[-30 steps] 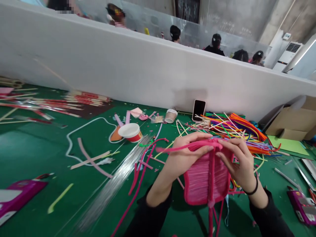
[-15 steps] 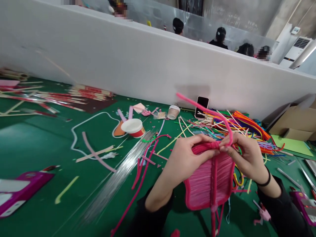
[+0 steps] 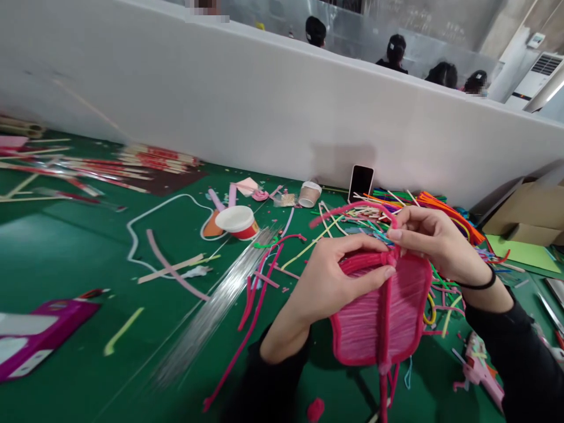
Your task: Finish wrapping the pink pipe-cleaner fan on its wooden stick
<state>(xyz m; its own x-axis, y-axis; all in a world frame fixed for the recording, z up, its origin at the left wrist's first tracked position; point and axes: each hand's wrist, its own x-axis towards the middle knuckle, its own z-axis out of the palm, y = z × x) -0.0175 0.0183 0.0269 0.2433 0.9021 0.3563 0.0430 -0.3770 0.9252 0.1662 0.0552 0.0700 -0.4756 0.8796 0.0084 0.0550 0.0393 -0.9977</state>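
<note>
My left hand (image 3: 337,282) pinches the upper edge of a pink fan-shaped piece (image 3: 359,332), which has a pipe-cleaner rim, shiny pink strands across it and a stem down the middle. Thumb and forefinger close at the top of the stem. Above that joint my right hand (image 3: 436,241) pinches a loose pink pipe cleaner (image 3: 359,207), whose free end arches away to the left. The piece is held upright over the green table (image 3: 176,329). Below and to the right lies a pink glue gun (image 3: 480,370), partly behind my right sleeve.
Bundled coloured pipe cleaners (image 3: 445,214) lie behind my hands, near a propped phone (image 3: 361,181). Left of centre are a paper cup (image 3: 242,226) and clear thin strands (image 3: 220,305). Scissors (image 3: 550,317) lie at the right edge. A white partition (image 3: 247,100) runs along the back.
My right hand has moved up, drawing the pink pipe cleaner upward at the joint; its free end has dropped lower. My left hand keeps its hold on the fan-shaped piece.
</note>
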